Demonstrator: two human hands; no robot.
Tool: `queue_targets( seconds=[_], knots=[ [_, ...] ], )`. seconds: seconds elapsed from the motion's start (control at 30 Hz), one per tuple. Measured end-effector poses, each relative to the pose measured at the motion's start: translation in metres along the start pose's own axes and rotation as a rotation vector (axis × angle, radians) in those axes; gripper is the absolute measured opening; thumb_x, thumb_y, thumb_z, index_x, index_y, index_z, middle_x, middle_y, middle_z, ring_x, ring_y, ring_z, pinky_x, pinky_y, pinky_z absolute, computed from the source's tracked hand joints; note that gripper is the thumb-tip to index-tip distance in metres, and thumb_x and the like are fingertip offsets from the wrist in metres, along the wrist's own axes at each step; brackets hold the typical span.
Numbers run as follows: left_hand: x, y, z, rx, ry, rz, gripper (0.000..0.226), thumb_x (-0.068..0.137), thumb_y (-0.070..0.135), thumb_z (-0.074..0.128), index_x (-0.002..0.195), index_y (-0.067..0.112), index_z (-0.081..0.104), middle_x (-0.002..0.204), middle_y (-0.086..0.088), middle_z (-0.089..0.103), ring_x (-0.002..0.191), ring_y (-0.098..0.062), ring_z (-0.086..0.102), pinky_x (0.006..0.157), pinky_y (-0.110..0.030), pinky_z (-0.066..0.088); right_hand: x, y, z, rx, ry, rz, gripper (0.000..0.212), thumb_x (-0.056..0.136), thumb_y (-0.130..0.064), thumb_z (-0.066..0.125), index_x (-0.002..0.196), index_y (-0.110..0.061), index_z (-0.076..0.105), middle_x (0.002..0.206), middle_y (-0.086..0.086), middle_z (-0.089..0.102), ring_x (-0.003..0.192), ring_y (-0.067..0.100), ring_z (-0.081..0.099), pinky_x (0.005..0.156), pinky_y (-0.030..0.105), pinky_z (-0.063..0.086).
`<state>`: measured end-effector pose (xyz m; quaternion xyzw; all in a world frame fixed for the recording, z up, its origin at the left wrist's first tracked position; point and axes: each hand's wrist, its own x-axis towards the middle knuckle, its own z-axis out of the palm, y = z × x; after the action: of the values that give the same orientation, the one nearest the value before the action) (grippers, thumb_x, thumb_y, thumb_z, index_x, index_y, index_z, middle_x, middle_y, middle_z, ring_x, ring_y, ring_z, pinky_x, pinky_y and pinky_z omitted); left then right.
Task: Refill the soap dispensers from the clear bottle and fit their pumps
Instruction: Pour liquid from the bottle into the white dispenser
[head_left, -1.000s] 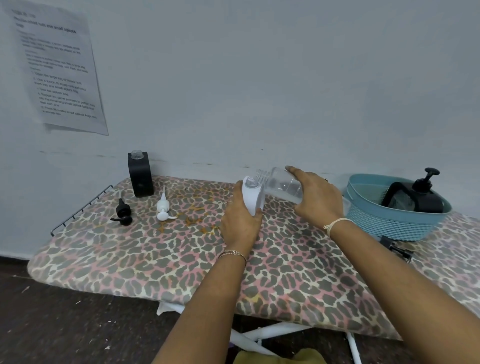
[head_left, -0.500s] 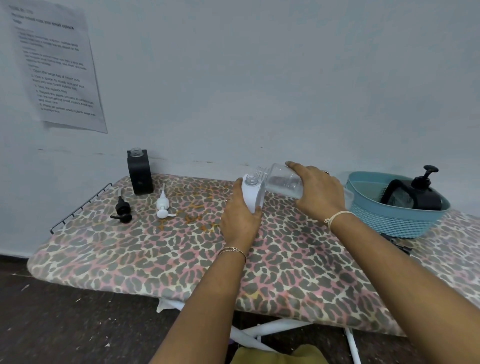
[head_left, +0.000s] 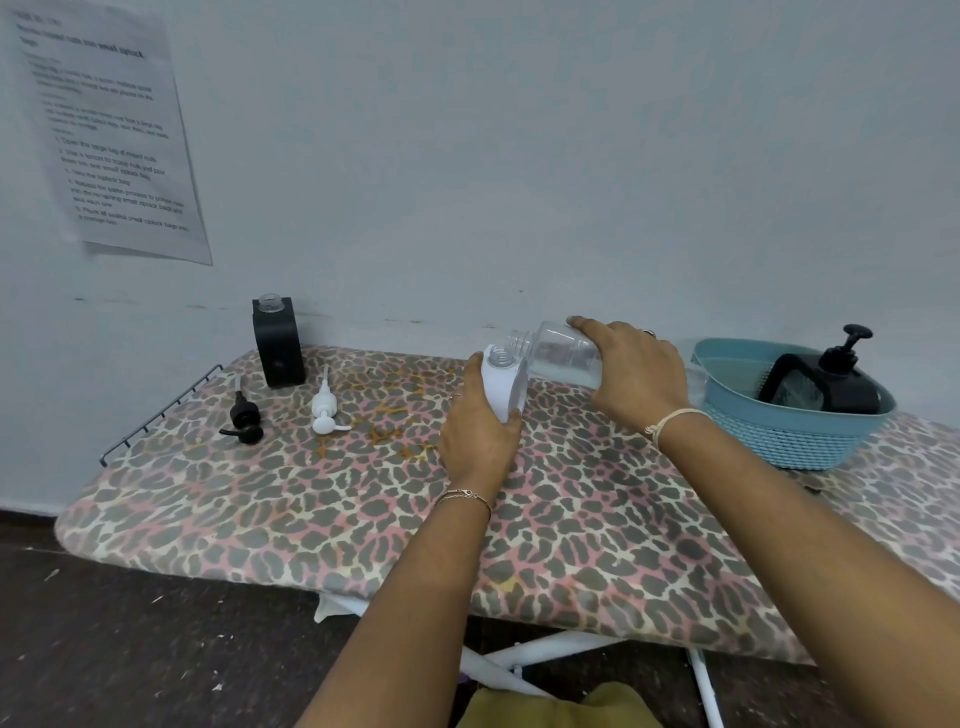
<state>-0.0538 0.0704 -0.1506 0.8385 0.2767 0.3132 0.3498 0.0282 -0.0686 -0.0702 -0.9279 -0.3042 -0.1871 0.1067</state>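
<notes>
Leopard-print ironing board (head_left: 311, 509) against a pale wall. Left hand (head_left: 478, 441) holds the white dispenser (head_left: 501, 384) just above the cover, fingers curled round its body, open neck up, no pump on it. Right hand (head_left: 634, 374) grips the clear bottle (head_left: 561, 353) from above, fingers curled over it. The bottle's long axis is near horizontal, its mouth pointing left, just beside and slightly above the dispenser neck. I can't tell whether anything is flowing.

Looks like the pour step: the mouth needs to sit over the neck or soap hits the cover. White pump (head_left: 324, 405) and black pump (head_left: 241, 415) lie loose to the left, nearer the left hand. Black dispenser (head_left: 278, 343) stands open by the wall. A pumped one sits in the blue basket (head_left: 800, 436).
</notes>
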Motion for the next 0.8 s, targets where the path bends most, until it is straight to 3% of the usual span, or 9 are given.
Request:
queue_targets(
  seconds=[0.8],
  knots=[
    [0.0007,-0.0004,0.0009,0.014,-0.004,-0.009,0.077,0.084,0.038,0.068,0.147,0.034,0.024,0.126,-0.005,0.06,0.105,-0.028,0.061,0.081,-0.041,0.052,0.0057,-0.0028,-0.0098,-0.058,-0.028,-0.01,0.078,0.074,-0.008,0.066,0.142,-0.034,0.039,0.111,0.004,0.062,0.1,0.03,0.06,0.086,0.041,0.048]
  ],
)
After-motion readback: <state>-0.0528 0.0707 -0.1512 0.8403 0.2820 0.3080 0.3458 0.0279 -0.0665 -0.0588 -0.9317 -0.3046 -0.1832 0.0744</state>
